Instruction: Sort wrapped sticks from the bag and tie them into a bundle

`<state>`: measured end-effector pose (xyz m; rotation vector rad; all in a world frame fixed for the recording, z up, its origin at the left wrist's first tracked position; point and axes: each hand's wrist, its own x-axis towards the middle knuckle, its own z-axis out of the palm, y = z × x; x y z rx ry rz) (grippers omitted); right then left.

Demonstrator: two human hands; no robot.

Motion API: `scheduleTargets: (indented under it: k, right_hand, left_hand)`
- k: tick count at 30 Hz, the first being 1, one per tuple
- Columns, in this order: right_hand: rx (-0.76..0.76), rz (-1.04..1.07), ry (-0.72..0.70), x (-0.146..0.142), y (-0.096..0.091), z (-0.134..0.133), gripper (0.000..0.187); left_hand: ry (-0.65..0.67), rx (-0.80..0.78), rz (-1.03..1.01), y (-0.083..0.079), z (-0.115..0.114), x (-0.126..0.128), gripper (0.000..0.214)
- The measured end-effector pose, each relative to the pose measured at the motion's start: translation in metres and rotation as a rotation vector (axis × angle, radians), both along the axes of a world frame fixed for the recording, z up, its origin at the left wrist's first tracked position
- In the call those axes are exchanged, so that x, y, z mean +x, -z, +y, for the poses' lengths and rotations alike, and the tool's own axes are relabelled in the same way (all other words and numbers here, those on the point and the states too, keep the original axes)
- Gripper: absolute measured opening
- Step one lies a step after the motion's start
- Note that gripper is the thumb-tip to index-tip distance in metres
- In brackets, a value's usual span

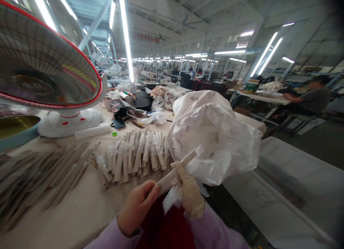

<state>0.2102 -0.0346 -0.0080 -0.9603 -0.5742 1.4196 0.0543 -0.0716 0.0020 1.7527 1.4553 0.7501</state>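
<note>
The fan (48, 66) at the far left is cut off by the edge, and the basin (20, 130) under it shows only in part. The loose strips (67, 170) at the left blur together, too smeared to count. The inside of the sack (215, 134) is hazy, and what it holds cannot be made out. The left hand's fingertips are partly hidden behind the work.

The sack is thin, white and crumpled, its wide mouth turned towards the near side. Flat, narrow bundles (139, 152) wound with white wrapping lie in a row on the pale, smooth table (61, 224). The bin (295, 181) at the right has whitish walls.

The held piece (166, 181) is long, flat and pale greyish, slanting between the hands in front of the sack's mouth; whether it is one strip or several cannot be told. The bare left hand (139, 206) pinches its near end between thumb and bent fingers. The gloved right hand (190, 191) is closed around it farther along, with a whitish, see-through sheet (172, 199) hanging beside that hand.
</note>
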Motion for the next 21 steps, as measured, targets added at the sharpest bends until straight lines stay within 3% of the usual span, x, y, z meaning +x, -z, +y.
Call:
scheduleTargets:
  k: [3, 6, 9, 11, 14, 18, 21]
  right_hand:
    - [-0.037, -0.031, -0.124, -0.011, 0.006, -0.009, 0.042]
    - [0.0, -0.012, -0.147, 0.006, 0.003, -0.01, 0.041]
    - [0.045, 0.099, -0.064, 0.025, 0.0, -0.002, 0.035]
    - [-0.02, 0.102, -0.09, 0.022, 0.001, 0.001, 0.032]
    - [-0.107, 0.086, -0.229, 0.002, 0.005, -0.007, 0.03]
    - [-0.086, 0.091, -0.281, -0.003, 0.01, -0.012, 0.03]
    - [-0.05, 0.045, -0.239, 0.011, 0.013, -0.005, 0.042]
  left_hand:
    - [0.003, 0.037, -0.036, 0.002, -0.005, 0.002, 0.037]
    - [-0.045, 0.047, -0.002, 0.002, -0.014, -0.025, 0.035]
    - [-0.386, 0.157, 0.05, 0.006, -0.013, -0.075, 0.033]
    - [-0.65, 0.291, 0.19, 0.014, -0.001, -0.11, 0.038]
    - [-0.814, 0.358, 0.463, 0.039, 0.029, -0.145, 0.043]
    - [-0.726, 0.271, 0.594, 0.069, 0.062, -0.151, 0.033]
    - [-0.631, 0.249, 0.583, 0.072, 0.063, -0.152, 0.034]
